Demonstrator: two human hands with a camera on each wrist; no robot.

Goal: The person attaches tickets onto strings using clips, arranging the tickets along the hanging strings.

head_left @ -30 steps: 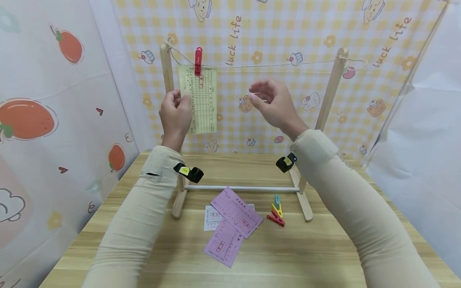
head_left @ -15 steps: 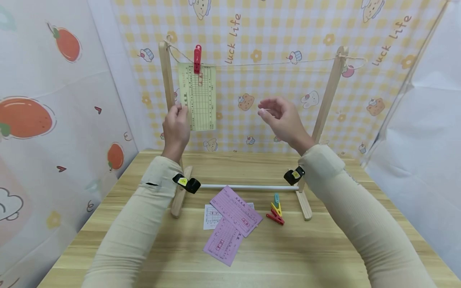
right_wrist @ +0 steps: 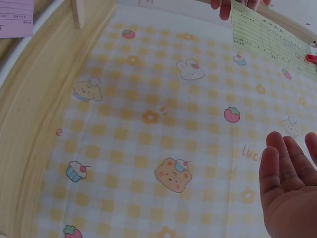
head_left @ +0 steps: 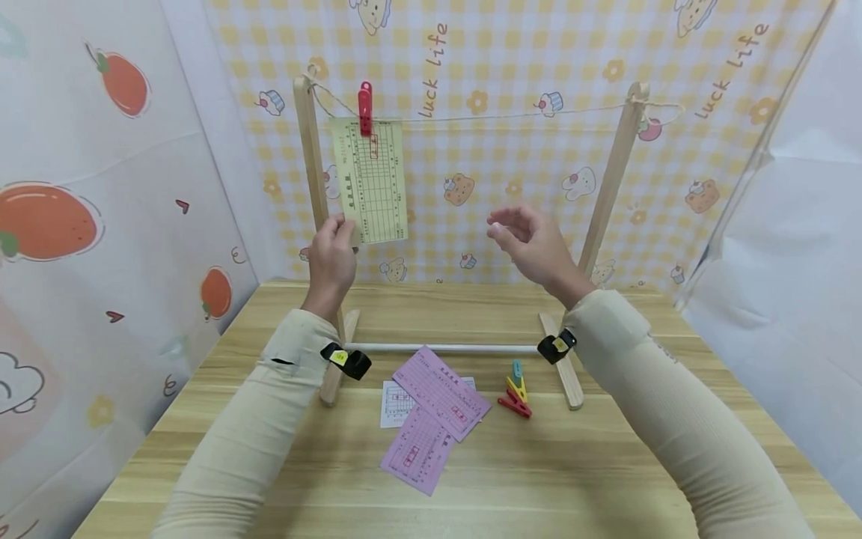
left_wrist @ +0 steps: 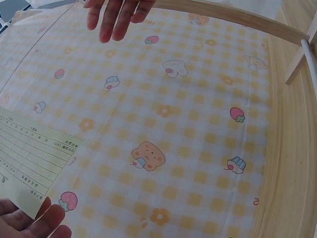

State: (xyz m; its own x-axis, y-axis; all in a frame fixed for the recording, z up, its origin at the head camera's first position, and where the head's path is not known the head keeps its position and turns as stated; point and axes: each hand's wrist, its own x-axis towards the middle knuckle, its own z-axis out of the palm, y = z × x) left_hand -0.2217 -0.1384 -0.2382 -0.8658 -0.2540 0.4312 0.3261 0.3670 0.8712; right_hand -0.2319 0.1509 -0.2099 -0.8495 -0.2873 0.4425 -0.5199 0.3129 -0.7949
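A yellow printed slip (head_left: 374, 195) hangs from a string (head_left: 471, 119) under a red clothespin (head_left: 365, 111), near the left post. At its lower left corner my left hand (head_left: 332, 258) pinches the paper between thumb and fingers. That corner of the slip (left_wrist: 37, 166) also shows above the fingers in the left wrist view. Off to the right, my right hand (head_left: 539, 251) hovers in the air with loosely bent fingers, holding nothing. In the right wrist view its fingers are extended, apart from the slip (right_wrist: 267, 37).
Two wooden posts, left (head_left: 310, 150) and right (head_left: 614, 180), carry the string; a white rod (head_left: 444, 349) joins them low down. Purple slips (head_left: 441, 393) overlap a white slip (head_left: 395, 405) on the wooden table (head_left: 525, 479). Several clothespins (head_left: 516, 393) lie right of them.
My left hand has slid down the slip's left edge to its lower corner, and the slip now tilts slightly. My right hand has moved down and a little right.
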